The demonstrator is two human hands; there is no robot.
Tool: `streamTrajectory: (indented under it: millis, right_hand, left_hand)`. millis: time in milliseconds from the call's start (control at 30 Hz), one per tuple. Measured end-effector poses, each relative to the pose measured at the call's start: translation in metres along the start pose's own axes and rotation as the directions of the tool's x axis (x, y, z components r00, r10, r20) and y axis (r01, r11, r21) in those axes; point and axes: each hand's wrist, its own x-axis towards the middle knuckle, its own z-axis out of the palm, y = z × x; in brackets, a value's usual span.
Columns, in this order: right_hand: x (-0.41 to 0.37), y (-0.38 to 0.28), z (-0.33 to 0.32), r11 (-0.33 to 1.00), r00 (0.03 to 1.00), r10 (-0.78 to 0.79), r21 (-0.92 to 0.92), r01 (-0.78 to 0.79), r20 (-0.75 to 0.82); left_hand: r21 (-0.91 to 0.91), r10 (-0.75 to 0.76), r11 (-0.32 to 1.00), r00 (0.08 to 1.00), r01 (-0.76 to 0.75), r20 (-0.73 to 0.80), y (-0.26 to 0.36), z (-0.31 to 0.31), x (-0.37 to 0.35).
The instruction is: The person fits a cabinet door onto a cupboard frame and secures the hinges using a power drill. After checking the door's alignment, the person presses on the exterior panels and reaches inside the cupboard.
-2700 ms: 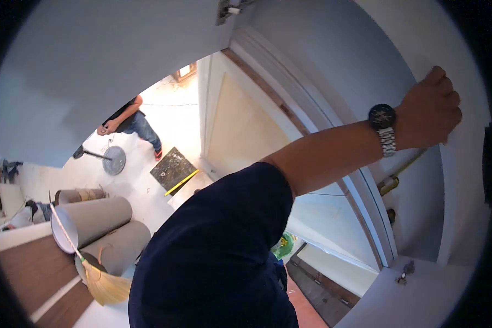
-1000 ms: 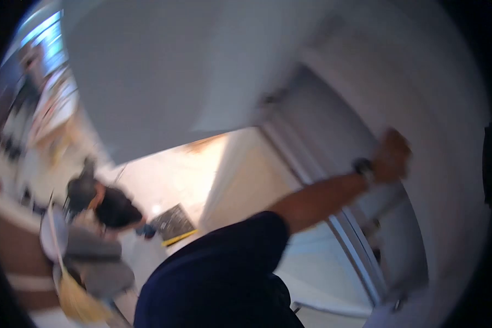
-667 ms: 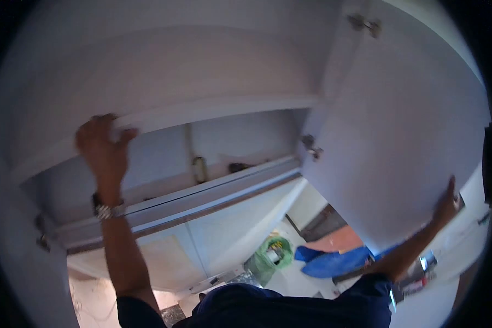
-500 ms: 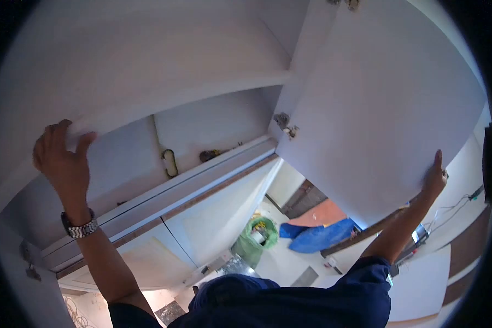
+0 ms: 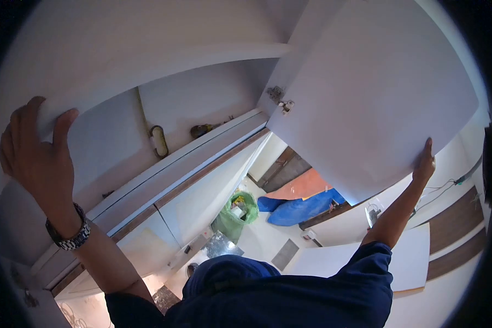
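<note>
My left hand, with a metal-banded watch at the wrist, rests at the front edge of a white cabinet shelf. Its fingers and thumb are spread apart. My right hand grips the free edge of a white cabinet door, thumb on the inner face and the other fingers hidden behind. The door stands swung out on its metal hinge. Below the shelf, a yellowish cord leads to an oval loop. A dark and yellow hand tool lies near it.
Closed lower cabinet fronts run beneath the opening. On the floor below are a green rubbish bag, a blue sheet and an orange sheet. A white panel is at lower right, with a cable above it.
My view has shifted, so the cabinet and floor things sit further left and the shelf higher. My left hand stays at the shelf edge; my right hand keeps hold of the door.
</note>
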Motion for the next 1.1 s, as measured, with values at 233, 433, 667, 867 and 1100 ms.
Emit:
streamTrajectory:
  millis: [233,433,667,867,1100]
  right_hand:
    - [-0.014,0.001,-0.015,0.999,0.999,-0.029,-0.033,0.030,0.022]
    - [-0.013,0.010,-0.023,0.999,1.000,-0.016,-0.029,0.016,-0.020]
    - [0.000,0.014,-0.018,0.990,0.993,-0.025,-0.139,0.009,-0.115]
    - [-0.015,0.001,-0.014,0.998,0.998,-0.001,-0.063,-0.003,-0.068]
    - [-0.013,0.006,-0.016,0.999,0.999,-0.032,0.010,0.031,0.010]
  left_hand:
    - [-0.022,0.019,1.000,0.998,-0.021,-0.058,-0.002,0.006,-0.002]
    - [-0.140,0.006,0.990,1.000,-0.009,-0.027,0.001,0.005,0.003]
    - [-0.195,0.050,0.978,0.991,-0.074,-0.123,0.009,-0.008,0.000]
    - [-0.940,0.383,0.336,0.920,-0.053,0.085,0.156,-0.026,-0.027]
    - [-0.929,0.826,0.368,0.469,-0.031,0.312,0.341,0.153,-0.040]
